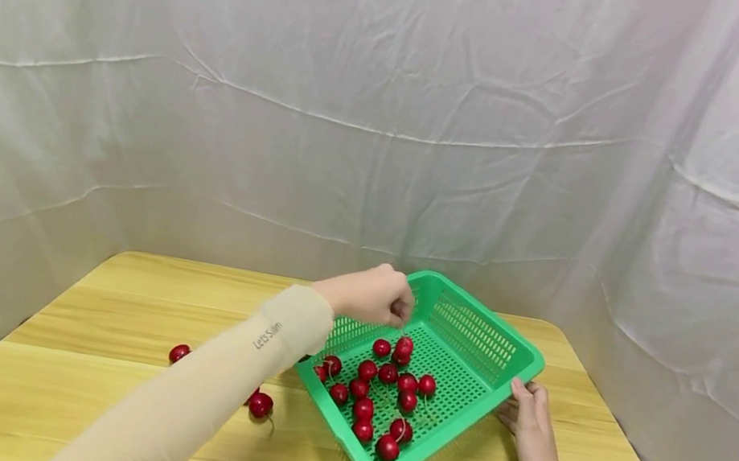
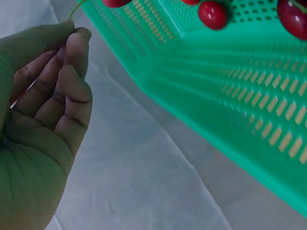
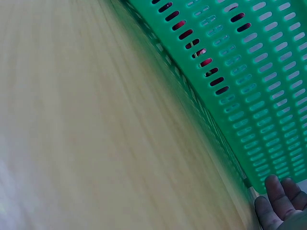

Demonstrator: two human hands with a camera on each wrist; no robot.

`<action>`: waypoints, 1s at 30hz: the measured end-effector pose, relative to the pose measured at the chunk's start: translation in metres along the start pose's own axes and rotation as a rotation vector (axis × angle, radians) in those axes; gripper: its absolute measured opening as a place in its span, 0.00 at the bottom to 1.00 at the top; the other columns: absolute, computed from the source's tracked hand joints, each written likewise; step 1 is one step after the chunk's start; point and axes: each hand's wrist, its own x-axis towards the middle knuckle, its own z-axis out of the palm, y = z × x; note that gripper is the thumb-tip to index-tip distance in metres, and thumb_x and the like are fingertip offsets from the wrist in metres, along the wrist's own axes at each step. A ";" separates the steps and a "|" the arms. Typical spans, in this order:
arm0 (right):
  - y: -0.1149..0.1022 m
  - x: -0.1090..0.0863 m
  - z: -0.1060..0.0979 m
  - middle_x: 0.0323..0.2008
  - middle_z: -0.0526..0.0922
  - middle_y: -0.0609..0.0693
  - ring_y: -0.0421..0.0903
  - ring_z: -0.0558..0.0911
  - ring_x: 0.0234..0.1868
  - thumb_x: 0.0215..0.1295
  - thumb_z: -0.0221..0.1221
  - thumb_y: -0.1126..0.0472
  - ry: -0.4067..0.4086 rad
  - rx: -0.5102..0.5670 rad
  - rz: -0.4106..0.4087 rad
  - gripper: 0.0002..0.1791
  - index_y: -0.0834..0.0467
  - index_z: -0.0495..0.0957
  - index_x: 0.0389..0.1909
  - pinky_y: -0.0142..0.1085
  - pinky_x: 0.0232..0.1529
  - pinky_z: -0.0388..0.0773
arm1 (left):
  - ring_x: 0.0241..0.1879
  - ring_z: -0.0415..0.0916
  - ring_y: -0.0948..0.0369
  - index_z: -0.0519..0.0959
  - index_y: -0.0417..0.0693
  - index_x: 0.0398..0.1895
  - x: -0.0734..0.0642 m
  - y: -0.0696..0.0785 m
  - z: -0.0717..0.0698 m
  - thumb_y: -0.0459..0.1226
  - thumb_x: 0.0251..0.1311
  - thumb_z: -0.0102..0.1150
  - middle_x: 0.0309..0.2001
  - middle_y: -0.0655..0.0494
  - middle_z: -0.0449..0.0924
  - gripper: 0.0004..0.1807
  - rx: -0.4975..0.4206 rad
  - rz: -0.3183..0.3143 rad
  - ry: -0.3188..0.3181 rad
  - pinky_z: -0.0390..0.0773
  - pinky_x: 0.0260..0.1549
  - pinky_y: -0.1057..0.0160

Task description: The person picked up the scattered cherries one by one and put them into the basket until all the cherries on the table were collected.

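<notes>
A green plastic basket (image 1: 445,455) with slotted walls stands tilted on the table, several red cherries (image 1: 363,408) lying on its mesh floor. Over its far left side, my left hand (image 1: 369,293) pinches a thin green stem between thumb and forefinger. In the left wrist view a cherry (image 2: 116,2) hangs from this stem, mostly cut off by the frame edge. At the basket's right corner my right hand (image 1: 530,429) grips the rim, thumb on top and fingers beneath. The right wrist view shows those fingers (image 3: 276,194) against the outer wall.
Left of the basket, a cherry (image 1: 261,406) with its stem lies on the wooden table (image 1: 129,305), partly beside another hidden by my left sleeve. One more cherry (image 1: 178,353) sits farther left. White curtains (image 1: 376,101) hang around the table's back and sides.
</notes>
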 end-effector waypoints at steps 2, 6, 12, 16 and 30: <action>0.000 0.000 0.000 0.66 0.69 0.60 0.28 0.79 0.52 0.88 0.34 0.39 0.000 0.001 -0.002 0.34 0.63 0.51 0.75 0.22 0.57 0.76 | 0.29 0.70 0.67 0.87 0.51 0.28 0.005 0.006 0.005 0.31 0.71 0.66 0.26 0.62 0.81 0.11 0.000 0.006 -0.033 0.75 0.39 0.68; -0.001 0.000 0.001 0.67 0.68 0.61 0.28 0.79 0.53 0.88 0.34 0.38 0.000 -0.004 -0.003 0.35 0.63 0.51 0.76 0.21 0.57 0.76 | 0.29 0.76 0.68 0.90 0.51 0.31 0.011 0.016 0.013 0.32 0.71 0.68 0.29 0.62 0.86 0.09 0.006 0.008 -0.098 0.78 0.38 0.70; -0.002 -0.002 0.002 0.66 0.68 0.61 0.28 0.78 0.53 0.88 0.34 0.38 -0.008 -0.004 -0.003 0.35 0.63 0.51 0.75 0.22 0.58 0.76 | 0.26 0.77 0.69 0.91 0.49 0.34 0.015 0.025 0.024 0.31 0.71 0.67 0.34 0.59 0.90 0.08 0.007 -0.005 -0.184 0.79 0.33 0.72; -0.002 -0.002 0.002 0.65 0.69 0.60 0.29 0.79 0.53 0.88 0.34 0.38 -0.008 -0.002 -0.003 0.34 0.63 0.51 0.75 0.23 0.58 0.77 | 0.22 0.76 0.68 0.92 0.50 0.34 0.016 0.031 0.029 0.30 0.71 0.66 0.35 0.57 0.91 0.09 0.002 -0.014 -0.214 0.78 0.31 0.71; -0.004 -0.003 0.002 0.67 0.68 0.63 0.28 0.78 0.53 0.88 0.34 0.38 -0.013 0.001 -0.004 0.35 0.63 0.50 0.75 0.22 0.57 0.76 | 0.30 0.77 0.70 0.92 0.48 0.36 0.026 0.052 0.036 0.33 0.71 0.69 0.32 0.66 0.86 0.05 0.033 0.086 -0.208 0.80 0.46 0.72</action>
